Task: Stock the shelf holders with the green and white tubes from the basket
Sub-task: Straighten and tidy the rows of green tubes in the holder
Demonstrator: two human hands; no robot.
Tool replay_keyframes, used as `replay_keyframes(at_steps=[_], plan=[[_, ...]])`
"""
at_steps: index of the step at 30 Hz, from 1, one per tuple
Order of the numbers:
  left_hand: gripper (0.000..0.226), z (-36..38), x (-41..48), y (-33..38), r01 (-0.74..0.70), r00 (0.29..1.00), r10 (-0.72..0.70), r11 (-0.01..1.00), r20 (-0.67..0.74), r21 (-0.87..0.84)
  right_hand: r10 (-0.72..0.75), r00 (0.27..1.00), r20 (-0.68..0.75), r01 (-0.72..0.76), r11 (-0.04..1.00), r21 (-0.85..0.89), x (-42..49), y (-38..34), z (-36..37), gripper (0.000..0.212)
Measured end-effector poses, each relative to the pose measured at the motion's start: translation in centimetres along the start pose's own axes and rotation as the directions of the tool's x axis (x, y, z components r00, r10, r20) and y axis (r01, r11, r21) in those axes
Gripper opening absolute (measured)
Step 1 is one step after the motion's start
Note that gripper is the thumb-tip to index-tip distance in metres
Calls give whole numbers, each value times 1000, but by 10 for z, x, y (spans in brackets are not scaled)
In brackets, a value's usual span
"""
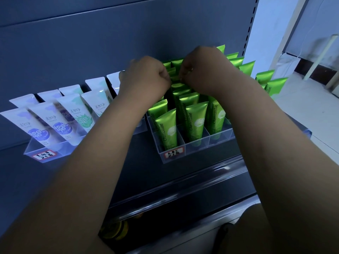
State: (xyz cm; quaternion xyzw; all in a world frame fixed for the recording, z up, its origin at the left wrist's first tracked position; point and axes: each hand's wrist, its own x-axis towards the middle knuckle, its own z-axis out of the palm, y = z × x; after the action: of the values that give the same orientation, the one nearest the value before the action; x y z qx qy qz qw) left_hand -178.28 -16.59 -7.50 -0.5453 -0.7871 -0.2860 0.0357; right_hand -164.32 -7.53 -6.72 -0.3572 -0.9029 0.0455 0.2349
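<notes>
Left hand [146,77] and right hand [201,70], fingers curled, seem to pinch a green tube [176,85] at the back of the clear holder [201,143]. Risk: forearms knock the front tubes [167,129] over, or the tube jams crooked between tight rows.

At the shelf [139,162] on my feed, the left hand [146,76] and right hand [200,70] meet, fingers curled, over the back rows of green tubes [194,123] in a clear holder [201,145]. They appear to pinch one top. White tubes [60,121] stand beside.
</notes>
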Motion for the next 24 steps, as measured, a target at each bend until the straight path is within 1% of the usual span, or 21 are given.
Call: replay_keyframes(at_steps=[6,9,14,24], plan=[[18,1,1,0,-8,1000,8,1000,3,-21,-39,999,1,39,998,-40,0,1,-2,22],[13,2,0,1,15,1000,-15,999,0,-35,-35,999,5,35,999,-24,-2,1,-4,22],[13,-1,1,3,10,1000,-10,1000,16,-23,-47,999,10,48,999,-25,-5,0,-6,22],[10,1,0,-1,7,1000,-7,997,1,-78,-3,1000,22,2,1000,10,-6,-1,-6,21]])
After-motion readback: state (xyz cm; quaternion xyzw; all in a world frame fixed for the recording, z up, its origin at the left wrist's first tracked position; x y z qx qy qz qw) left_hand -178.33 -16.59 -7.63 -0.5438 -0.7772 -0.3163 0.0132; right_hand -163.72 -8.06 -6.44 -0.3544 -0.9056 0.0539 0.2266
